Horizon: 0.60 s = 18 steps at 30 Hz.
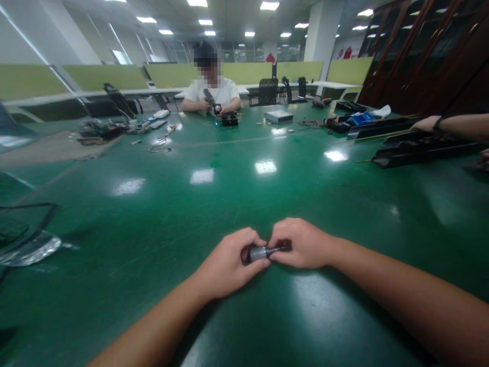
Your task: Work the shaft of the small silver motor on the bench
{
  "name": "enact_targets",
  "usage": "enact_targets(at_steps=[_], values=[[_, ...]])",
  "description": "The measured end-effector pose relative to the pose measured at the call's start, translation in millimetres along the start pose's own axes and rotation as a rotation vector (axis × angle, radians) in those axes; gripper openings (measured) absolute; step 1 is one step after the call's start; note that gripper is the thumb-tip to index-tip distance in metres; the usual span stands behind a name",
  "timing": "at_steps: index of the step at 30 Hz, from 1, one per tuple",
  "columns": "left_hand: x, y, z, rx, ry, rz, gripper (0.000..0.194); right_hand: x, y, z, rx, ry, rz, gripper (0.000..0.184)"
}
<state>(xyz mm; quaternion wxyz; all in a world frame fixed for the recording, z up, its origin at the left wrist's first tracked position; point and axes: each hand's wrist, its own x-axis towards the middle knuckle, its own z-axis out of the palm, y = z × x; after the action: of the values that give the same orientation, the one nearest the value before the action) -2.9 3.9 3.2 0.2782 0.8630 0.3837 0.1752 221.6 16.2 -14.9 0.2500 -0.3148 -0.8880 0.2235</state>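
L hand grips the tool by its metal body; R hand pinches its thin end. Tool is b/w both hands, over the worktop. Poss. risk: if R hand slips on thin end, tool may twist & drop under the hands.

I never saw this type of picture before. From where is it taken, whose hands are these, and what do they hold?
There is no robot here. The camera sits on a person's head, looking forward and down, so the bare arms at the bottom are the wearer's own. The left hand and right hand hold a small part with a silvery band; I cannot tell exactly what it is. Farther along the green table lie a grey box and black channels. A co-worker is across from the wearer.
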Motion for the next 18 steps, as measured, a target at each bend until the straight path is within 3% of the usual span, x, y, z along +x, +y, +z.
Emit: enact_targets(at_steps=[18], values=[[0.3, -0.2, 1.7, -0.003, 0.002, -0.014, 0.016, -6.5, 2.1, -13.8, -0.054, -0.068, 0.035, 0.007]])
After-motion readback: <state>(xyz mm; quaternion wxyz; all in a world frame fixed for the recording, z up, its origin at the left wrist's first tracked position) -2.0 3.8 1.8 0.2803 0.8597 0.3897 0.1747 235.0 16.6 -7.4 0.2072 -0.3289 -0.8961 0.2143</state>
